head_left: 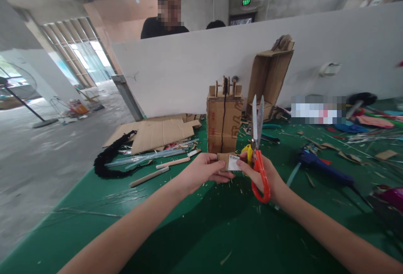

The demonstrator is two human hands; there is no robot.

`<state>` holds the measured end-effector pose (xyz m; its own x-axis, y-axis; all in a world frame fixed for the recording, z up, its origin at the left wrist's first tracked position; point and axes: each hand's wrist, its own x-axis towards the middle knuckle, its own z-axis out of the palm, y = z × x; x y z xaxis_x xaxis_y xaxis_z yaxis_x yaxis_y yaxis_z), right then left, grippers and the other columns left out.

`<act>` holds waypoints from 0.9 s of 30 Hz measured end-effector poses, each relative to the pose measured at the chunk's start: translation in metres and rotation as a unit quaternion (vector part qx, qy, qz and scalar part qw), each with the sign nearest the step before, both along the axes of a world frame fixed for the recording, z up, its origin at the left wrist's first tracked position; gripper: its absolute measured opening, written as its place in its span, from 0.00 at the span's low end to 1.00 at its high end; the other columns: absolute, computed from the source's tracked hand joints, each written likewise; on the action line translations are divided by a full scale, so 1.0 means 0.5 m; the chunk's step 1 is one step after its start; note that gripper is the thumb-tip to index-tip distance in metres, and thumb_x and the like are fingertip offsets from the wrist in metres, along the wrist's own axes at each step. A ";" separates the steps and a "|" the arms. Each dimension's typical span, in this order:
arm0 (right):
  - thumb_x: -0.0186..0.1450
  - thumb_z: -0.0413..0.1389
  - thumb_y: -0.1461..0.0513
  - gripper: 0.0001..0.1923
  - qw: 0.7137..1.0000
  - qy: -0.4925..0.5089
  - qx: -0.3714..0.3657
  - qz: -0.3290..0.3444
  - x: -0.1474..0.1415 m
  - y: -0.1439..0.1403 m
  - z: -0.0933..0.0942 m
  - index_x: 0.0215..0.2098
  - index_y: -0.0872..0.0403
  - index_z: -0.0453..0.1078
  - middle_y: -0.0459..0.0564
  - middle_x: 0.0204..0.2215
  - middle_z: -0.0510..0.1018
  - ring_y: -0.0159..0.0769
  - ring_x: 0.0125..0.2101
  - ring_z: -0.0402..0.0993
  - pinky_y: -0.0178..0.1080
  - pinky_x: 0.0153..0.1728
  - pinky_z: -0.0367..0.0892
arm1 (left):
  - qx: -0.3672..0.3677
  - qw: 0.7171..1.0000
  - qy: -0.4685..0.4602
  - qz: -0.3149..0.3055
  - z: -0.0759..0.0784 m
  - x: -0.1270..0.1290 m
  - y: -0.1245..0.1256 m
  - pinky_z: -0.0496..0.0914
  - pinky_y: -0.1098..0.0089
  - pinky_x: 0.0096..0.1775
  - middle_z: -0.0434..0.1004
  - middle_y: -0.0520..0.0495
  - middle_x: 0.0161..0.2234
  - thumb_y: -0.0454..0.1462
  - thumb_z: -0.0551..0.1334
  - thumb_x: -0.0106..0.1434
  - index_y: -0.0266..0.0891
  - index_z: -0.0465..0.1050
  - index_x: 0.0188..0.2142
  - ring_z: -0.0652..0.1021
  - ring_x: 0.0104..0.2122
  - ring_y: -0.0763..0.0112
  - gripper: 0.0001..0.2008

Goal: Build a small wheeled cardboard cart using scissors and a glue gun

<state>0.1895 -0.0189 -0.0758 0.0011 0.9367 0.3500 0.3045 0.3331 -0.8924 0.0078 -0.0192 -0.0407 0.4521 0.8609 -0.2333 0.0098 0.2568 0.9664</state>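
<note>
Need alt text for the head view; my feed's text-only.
Left hand and right hand hold a small cardboard piece over a green table; the right also holds scissors, blades slightly parted. A cardboard box stands beyond.

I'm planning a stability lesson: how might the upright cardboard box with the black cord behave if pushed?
The box looks likely to tip, being taller than it is wide. It is probably light, since its walls look like cardboard. The thin pieces on top may bend if knocked.
</note>
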 end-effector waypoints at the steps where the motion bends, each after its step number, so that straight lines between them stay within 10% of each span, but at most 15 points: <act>1: 0.53 0.57 0.56 0.09 1.000 -0.002 -0.003 -0.001 0.000 0.000 0.000 0.28 0.52 0.65 0.46 0.26 0.74 0.37 0.27 0.71 0.42 0.32 0.68 | -0.009 1.000 -0.010 0.001 0.001 0.000 0.000 0.74 0.70 0.37 0.80 0.38 0.32 0.35 0.60 0.61 0.29 0.72 0.41 0.80 0.32 0.69 0.11; 20: 0.52 0.58 0.57 0.11 0.999 0.025 -0.022 0.015 -0.007 -0.006 -0.001 0.29 0.52 0.63 0.47 0.27 0.72 0.37 0.29 0.72 0.43 0.35 0.69 | 0.075 0.996 0.022 0.046 -0.026 0.018 -0.005 0.70 0.72 0.27 0.75 0.45 0.27 0.39 0.62 0.58 0.32 0.71 0.37 0.75 0.23 0.75 0.11; 27: 0.56 0.58 0.52 0.13 0.985 0.125 -0.085 0.084 -0.012 -0.017 -0.004 0.32 0.52 0.64 0.45 0.26 0.70 0.33 0.26 0.68 0.39 0.30 0.68 | 0.038 0.993 -0.107 0.032 -0.037 0.009 0.004 0.66 0.77 0.24 0.73 0.46 0.24 0.39 0.66 0.56 0.31 0.72 0.36 0.73 0.23 0.77 0.13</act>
<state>0.1836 -0.0272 -0.0778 -0.0921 0.9762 0.1964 0.0209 0.1991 -0.9798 0.0123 -0.0174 -0.0591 0.4285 0.9007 -0.0708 -0.2123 0.1766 0.9611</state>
